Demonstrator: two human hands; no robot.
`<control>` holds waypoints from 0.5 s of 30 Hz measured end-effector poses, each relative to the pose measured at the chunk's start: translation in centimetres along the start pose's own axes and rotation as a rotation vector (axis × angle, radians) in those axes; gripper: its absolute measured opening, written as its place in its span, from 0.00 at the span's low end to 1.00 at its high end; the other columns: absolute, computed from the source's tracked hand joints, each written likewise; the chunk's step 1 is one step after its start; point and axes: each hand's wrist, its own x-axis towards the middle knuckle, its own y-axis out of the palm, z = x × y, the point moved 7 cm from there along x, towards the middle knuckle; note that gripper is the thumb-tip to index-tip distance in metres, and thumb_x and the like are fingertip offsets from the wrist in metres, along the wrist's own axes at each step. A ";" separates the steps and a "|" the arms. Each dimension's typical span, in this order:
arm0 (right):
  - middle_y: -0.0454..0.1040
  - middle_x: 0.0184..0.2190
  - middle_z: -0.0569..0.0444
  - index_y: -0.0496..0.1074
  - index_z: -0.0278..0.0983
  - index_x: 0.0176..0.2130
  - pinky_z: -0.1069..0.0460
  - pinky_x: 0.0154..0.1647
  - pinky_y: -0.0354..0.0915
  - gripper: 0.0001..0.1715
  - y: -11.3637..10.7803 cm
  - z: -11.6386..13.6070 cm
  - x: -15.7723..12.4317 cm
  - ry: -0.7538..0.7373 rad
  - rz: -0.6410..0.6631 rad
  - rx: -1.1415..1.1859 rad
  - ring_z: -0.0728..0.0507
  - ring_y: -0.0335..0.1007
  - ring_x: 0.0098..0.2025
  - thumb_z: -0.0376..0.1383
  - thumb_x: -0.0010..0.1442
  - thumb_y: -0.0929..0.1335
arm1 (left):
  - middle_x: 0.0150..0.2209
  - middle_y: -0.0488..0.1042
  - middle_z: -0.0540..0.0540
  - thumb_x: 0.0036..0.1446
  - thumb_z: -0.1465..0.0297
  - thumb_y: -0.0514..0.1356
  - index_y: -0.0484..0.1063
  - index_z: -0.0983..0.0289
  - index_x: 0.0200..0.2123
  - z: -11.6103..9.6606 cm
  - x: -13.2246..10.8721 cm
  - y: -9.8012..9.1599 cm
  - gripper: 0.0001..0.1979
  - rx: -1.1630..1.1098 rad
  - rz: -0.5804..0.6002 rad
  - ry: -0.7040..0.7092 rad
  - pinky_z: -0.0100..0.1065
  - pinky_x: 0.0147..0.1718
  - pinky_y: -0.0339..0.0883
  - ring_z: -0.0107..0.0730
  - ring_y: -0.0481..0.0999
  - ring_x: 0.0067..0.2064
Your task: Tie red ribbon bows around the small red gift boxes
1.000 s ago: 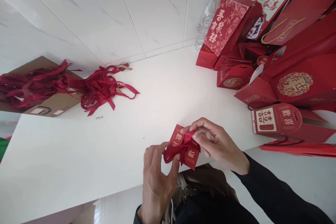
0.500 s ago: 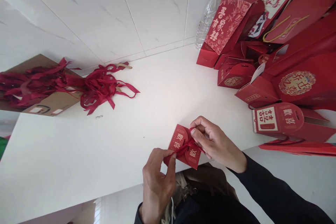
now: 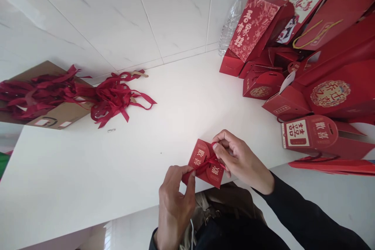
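Near the front edge of the white table sits a small red gift box [image 3: 195, 152] with pale printed characters. A dark red ribbon [image 3: 208, 161] runs across its top and is gathered in a knot or bow at the middle. My left hand [image 3: 178, 191] pinches one side of the ribbon between thumb and fingertips at the box's left corner. On the other side my right hand [image 3: 234, 156] pinches a ribbon loop between thumb and index finger. Part of the box's right edge lies hidden under the right hand.
At the left stands a cardboard box [image 3: 73, 115] overflowing with red ribbons [image 3: 114, 99] onto the white table [image 3: 96, 168]. Several red gift boxes and bags [image 3: 331, 93] crowd the right side. A clear plastic bottle [image 3: 228, 27] stands by the tiled wall [image 3: 175, 11].
Both hands stay almost in place, each still pinching the ribbon. The ribbon over the box looks slightly narrower and tauter, and the right hand's lower fingers have shifted a little.
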 end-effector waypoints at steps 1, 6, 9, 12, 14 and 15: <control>0.68 0.28 0.61 0.66 0.40 0.41 0.55 0.18 0.66 0.10 0.0 0.1 0.0 0.000 0.011 0.018 0.53 0.62 0.19 0.44 0.70 0.64 | 0.33 0.73 0.50 0.65 0.72 0.58 0.72 0.59 0.41 -0.4 0.1 -0.2 0.04 0.010 0.004 0.023 0.31 0.34 0.69 0.30 0.72 0.34; 0.69 0.30 0.59 0.69 0.43 0.54 0.51 0.26 0.71 0.16 -1.3 1.2 -1.0 -0.057 -0.074 -0.106 0.50 0.67 0.22 0.40 0.69 0.63 | 0.53 0.70 0.58 0.65 0.71 0.55 0.70 0.59 0.51 -2.0 1.2 -0.7 0.13 -0.016 -0.007 0.052 0.41 0.50 0.71 0.40 0.69 0.56; 0.70 0.34 0.56 0.67 0.45 0.58 0.51 0.27 0.70 0.19 -2.5 2.3 -2.1 -0.185 -0.269 -0.309 0.48 0.68 0.27 0.41 0.68 0.65 | 0.55 0.69 0.58 0.64 0.72 0.57 0.73 0.58 0.47 -2.1 2.0 0.0 0.10 -0.065 0.003 0.030 0.38 0.47 0.74 0.39 0.71 0.56; 0.69 0.48 0.51 0.68 0.45 0.56 0.51 0.31 0.71 0.16 -2.4 3.1 -3.3 -0.332 -0.344 -0.431 0.48 0.69 0.31 0.38 0.68 0.65 | 0.52 0.70 0.57 0.62 0.73 0.60 0.74 0.57 0.46 -2.2 2.5 1.1 0.09 -0.106 0.032 0.055 0.37 0.43 0.77 0.38 0.73 0.53; 0.69 0.46 0.51 0.68 0.44 0.53 0.50 0.35 0.71 0.14 -2.0 3.5 -4.1 -0.445 -0.389 -0.498 0.49 0.67 0.30 0.34 0.68 0.65 | 0.51 0.71 0.56 0.62 0.74 0.60 0.75 0.57 0.44 -2.3 2.7 1.7 0.09 -0.106 0.040 0.071 0.39 0.44 0.78 0.37 0.74 0.52; 0.69 0.43 0.53 0.68 0.43 0.51 0.50 0.35 0.70 0.12 -1.7 3.7 -4.5 -0.498 -0.400 -0.526 0.50 0.65 0.28 0.33 0.68 0.65 | 0.51 0.71 0.56 0.62 0.74 0.60 0.75 0.57 0.43 -2.2 2.7 1.9 0.09 -0.103 0.039 0.070 0.40 0.46 0.78 0.38 0.74 0.52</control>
